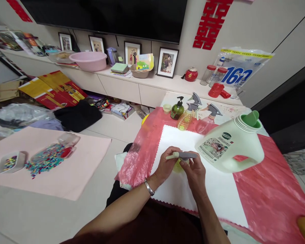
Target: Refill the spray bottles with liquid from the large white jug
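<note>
Head view: held a small yellowish bottle [178, 167] between both hands, roughly upright, over the white mat [226, 198] and nearer its left edge than its right. Clasped the bottle's side with the left hand [167, 166], fingers curled round; pinched just below the grey sprayer [189, 155] with the right hand [197, 173], thumb pressed to the front. Pointed the sprayer's pale end toward the mat's left edge. Could not judge any contact between the bottle's base and the mat. Seemed busy at the joint of sprayer and bottle, either fastening or loosening; could not say which. Probably called next for a firm left grip and a careful twist with the right, without tipping. Saw a jug [216, 149] at the mat's right edge, hiding the far right corner, uncapped, with a green piece [252, 118] jutting from its mouth. Saw also, toward the far edge of the red-covered table [264, 189], a pump bottle [177, 111] and spray bottles [185, 121], with a cup [167, 108] near the far left corner.
</note>
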A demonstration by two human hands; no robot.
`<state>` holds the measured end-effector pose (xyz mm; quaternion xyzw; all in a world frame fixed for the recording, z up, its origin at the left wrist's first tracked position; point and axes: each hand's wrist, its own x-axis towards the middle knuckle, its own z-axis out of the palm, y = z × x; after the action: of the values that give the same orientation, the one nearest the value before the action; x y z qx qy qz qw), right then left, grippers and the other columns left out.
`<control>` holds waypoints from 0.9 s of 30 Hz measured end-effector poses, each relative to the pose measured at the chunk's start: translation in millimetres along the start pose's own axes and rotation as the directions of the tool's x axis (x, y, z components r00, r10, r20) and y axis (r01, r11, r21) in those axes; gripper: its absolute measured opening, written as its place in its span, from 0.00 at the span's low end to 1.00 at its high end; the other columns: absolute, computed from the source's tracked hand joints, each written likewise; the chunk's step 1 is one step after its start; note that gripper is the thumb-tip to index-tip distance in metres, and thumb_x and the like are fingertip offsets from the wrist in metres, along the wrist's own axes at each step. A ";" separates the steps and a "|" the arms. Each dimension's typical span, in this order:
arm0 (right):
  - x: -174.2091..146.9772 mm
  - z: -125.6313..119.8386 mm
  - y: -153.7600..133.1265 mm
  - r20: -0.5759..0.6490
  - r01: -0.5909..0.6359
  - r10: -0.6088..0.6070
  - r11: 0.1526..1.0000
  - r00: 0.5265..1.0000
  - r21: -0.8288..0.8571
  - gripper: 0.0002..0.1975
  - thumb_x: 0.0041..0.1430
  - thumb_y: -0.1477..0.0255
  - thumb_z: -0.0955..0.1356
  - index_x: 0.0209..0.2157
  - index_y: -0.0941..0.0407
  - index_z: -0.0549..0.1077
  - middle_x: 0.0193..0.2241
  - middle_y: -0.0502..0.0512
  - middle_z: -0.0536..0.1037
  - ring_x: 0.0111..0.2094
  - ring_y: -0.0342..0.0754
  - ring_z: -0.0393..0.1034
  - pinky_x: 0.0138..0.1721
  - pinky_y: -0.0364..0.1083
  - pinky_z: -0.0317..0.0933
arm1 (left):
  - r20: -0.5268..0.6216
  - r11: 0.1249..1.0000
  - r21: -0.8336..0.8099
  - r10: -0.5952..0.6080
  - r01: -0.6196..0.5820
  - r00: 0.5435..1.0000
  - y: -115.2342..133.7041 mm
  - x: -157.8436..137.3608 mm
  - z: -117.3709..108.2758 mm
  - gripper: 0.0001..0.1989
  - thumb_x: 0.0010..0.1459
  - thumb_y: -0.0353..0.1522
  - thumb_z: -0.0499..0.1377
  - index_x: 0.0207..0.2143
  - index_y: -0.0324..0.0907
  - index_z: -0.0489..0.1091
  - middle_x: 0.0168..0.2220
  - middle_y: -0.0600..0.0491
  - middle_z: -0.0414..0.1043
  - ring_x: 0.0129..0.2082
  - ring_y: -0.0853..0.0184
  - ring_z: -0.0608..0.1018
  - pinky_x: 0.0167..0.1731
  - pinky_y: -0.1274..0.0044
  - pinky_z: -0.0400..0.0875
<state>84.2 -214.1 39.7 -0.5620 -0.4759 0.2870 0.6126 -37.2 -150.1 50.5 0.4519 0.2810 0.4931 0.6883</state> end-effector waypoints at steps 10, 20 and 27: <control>-1.4 5.7 8.9 -0.052 -0.031 0.029 0.999 0.998 -0.043 0.19 0.60 0.57 0.75 0.47 0.53 0.77 0.48 0.57 0.68 0.49 0.52 0.66 0.51 0.50 0.66 | -0.050 0.997 -0.033 -0.068 0.066 0.996 -0.2 -1.9 -1.9 0.11 0.53 0.33 0.66 0.40 0.42 0.76 0.39 0.53 0.78 0.39 0.65 0.78 0.41 0.74 0.72; 0.4 -0.2 1.7 0.007 -0.043 0.044 0.999 0.999 -0.017 0.17 0.61 0.58 0.74 0.48 0.51 0.79 0.52 0.57 0.68 0.53 0.54 0.66 0.51 0.51 0.66 | 0.026 0.982 -0.143 -0.120 0.122 0.992 1.8 -0.3 -4.2 0.15 0.52 0.32 0.68 0.44 0.44 0.77 0.42 0.52 0.82 0.43 0.62 0.81 0.48 0.71 0.73; 2.7 -1.2 0.7 0.004 -0.078 0.078 0.996 0.997 0.045 0.16 0.60 0.58 0.75 0.46 0.51 0.80 0.53 0.56 0.68 0.53 0.54 0.67 0.49 0.50 0.67 | 0.062 0.988 0.069 -0.145 0.141 0.987 -7.9 -7.8 -30.1 0.23 0.55 0.28 0.61 0.54 0.45 0.74 0.59 0.48 0.75 0.62 0.56 0.73 0.64 0.62 0.63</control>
<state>86.5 -212.1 39.7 -0.5660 -0.4479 0.3221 0.6126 -61.6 -147.9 29.8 0.4686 0.3051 0.4178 0.7161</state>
